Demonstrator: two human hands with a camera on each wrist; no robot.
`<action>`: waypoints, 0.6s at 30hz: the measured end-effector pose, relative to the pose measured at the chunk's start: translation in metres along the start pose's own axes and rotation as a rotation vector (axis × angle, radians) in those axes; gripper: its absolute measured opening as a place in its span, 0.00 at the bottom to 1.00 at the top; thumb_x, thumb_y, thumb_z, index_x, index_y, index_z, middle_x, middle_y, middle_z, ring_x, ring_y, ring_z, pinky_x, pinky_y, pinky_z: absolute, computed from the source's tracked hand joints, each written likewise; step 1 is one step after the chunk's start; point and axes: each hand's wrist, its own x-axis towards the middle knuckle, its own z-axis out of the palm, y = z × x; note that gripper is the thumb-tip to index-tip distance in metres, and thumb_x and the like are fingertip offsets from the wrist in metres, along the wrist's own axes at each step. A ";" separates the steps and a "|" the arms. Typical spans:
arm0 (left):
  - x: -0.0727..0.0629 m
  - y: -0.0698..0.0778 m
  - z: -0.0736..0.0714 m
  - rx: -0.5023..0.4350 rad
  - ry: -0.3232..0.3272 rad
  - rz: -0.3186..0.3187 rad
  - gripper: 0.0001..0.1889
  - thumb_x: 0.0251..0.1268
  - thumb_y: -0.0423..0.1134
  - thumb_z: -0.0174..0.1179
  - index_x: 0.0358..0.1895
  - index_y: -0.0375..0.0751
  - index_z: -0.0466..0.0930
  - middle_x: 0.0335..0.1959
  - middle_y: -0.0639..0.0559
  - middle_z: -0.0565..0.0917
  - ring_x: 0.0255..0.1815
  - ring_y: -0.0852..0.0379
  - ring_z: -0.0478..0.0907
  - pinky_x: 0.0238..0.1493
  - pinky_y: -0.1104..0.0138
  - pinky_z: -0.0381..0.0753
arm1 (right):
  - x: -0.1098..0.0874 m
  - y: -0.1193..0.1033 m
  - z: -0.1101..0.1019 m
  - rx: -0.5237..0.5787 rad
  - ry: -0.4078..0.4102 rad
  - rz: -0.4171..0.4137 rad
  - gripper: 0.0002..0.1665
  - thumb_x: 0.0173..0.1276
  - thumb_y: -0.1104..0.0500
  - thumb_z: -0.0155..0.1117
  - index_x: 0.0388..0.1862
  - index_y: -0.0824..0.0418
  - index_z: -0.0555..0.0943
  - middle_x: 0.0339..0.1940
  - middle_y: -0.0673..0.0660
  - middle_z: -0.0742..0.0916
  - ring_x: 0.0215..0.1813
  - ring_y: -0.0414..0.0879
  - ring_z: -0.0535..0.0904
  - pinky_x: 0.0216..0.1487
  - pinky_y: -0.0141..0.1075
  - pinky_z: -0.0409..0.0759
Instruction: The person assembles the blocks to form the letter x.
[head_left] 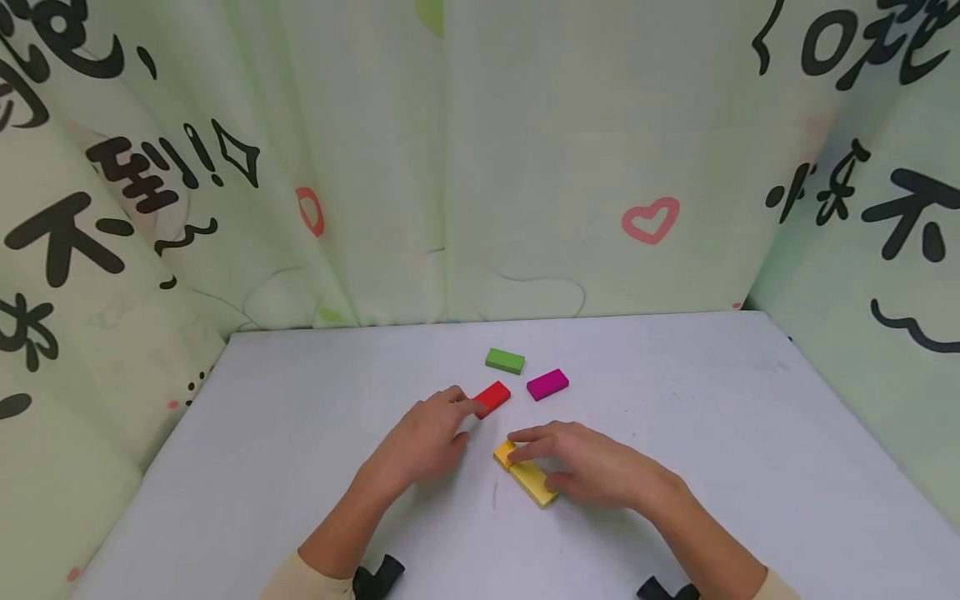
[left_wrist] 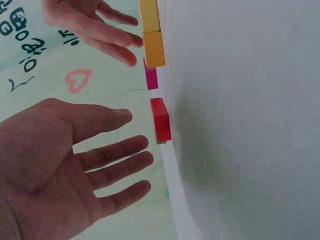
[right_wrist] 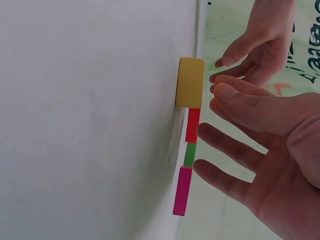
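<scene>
My left hand [head_left: 431,437] is beside the red block [head_left: 493,398], its fingers loosely extended with the fingertips right at the block's near end. In the left wrist view a gap shows between those fingers and the red block [left_wrist: 160,120]. Over two yellow blocks hovers my right hand [head_left: 588,467], fingers spread and relaxed. The longer yellow block [head_left: 533,483] lies end to end with a shorter, more orange one [head_left: 504,454], partly covered by the fingers. In the right wrist view nothing sits between the right thumb and fingers, near the yellow block [right_wrist: 190,82].
Beyond the hands, a green block [head_left: 505,361] and a magenta block [head_left: 547,384] lie flat on the white table [head_left: 675,383]. A pale green curtain [head_left: 540,167] with dark lettering and hearts hangs along the table's back and sides.
</scene>
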 end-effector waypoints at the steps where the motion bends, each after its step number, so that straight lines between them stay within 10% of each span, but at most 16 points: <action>1: 0.003 -0.001 0.000 -0.001 0.006 -0.011 0.21 0.68 0.35 0.69 0.64 0.47 0.83 0.53 0.48 0.83 0.50 0.52 0.83 0.52 0.60 0.88 | 0.000 0.000 0.000 -0.002 -0.001 -0.008 0.28 0.68 0.68 0.69 0.65 0.48 0.85 0.73 0.49 0.81 0.72 0.54 0.77 0.69 0.55 0.78; 18: 0.038 -0.008 0.002 -0.042 -0.010 -0.101 0.25 0.68 0.37 0.69 0.68 0.48 0.81 0.59 0.46 0.82 0.59 0.48 0.81 0.56 0.57 0.88 | -0.002 -0.001 0.003 -0.031 -0.028 -0.037 0.30 0.70 0.68 0.67 0.69 0.52 0.82 0.75 0.48 0.80 0.72 0.52 0.79 0.70 0.53 0.77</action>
